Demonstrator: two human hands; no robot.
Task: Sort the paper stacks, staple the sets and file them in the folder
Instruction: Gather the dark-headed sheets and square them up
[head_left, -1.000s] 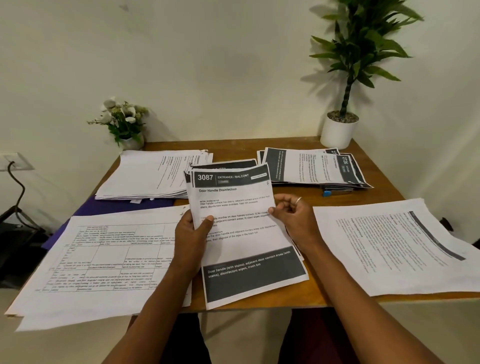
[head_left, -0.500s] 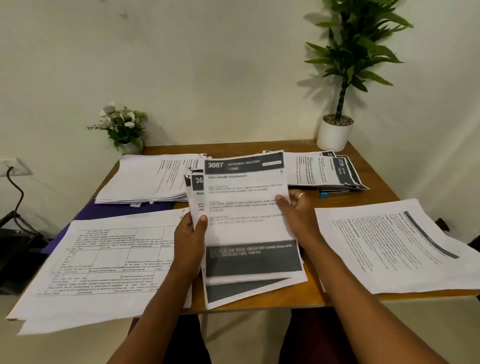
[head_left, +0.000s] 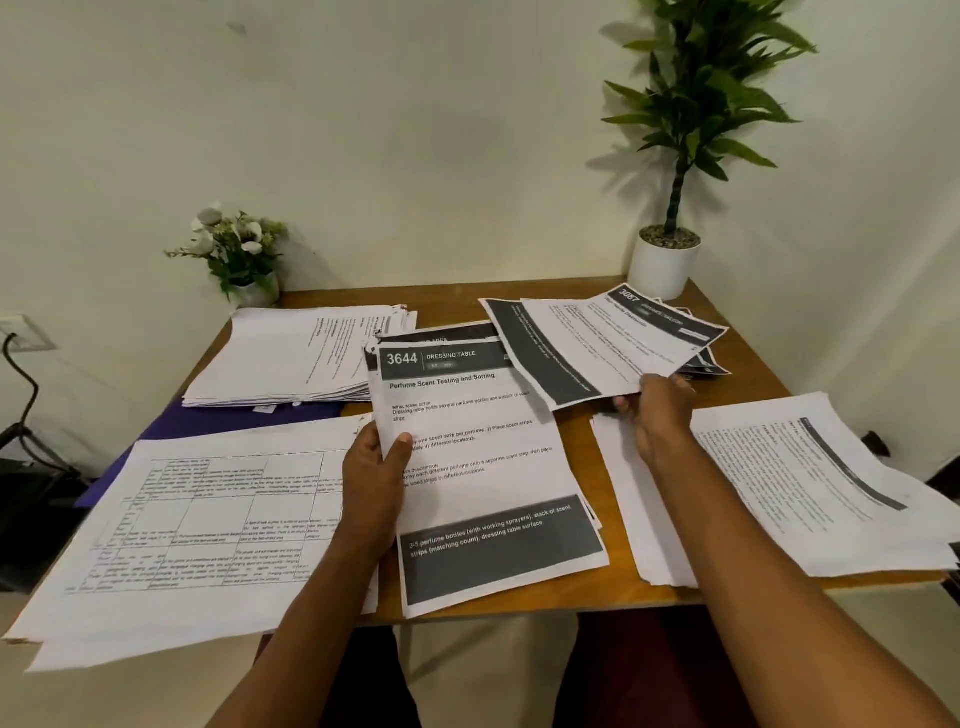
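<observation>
Now we see the left hand (head_left: 371, 483) gripping a handful of printed sheets (head_left: 483, 467) by the left edge, thumb pressed on the top page and fingers tucked beneath. That top page is headed 3644, DRESSING TABLE, and another dark header peeks out behind its far edge. The handful sits over the middle of the wooden table (head_left: 576, 436), its near end reaching past the table's front edge. The right hand (head_left: 660, 410) pinches a sheet numbered 3087 (head_left: 608, 343) by its near edge, fingers curled round the paper, with the sheet turned so its dark header points toward the far right corner. The sheet lies over the dark-banded pile (head_left: 714, 364) at the back right; whether it touches that pile we cannot tell. At the back left lies a thick white stack (head_left: 291, 358), and under its near edge a purple folder (head_left: 218, 423) lies flat, running on beneath the grid-ruled sheets (head_left: 208, 519) that cover the front left and overhang the table there. At the front right lies a text stack (head_left: 810, 483) with a slanted dark band, its left part crossed by the right forearm. We also see a small pot of white flowers (head_left: 239, 254) at the far left corner against the wall, a tall green plant in a white pot (head_left: 665, 265) at the far right corner, and a wall socket (head_left: 26, 332) with a dark cable at the left edge of the view.
</observation>
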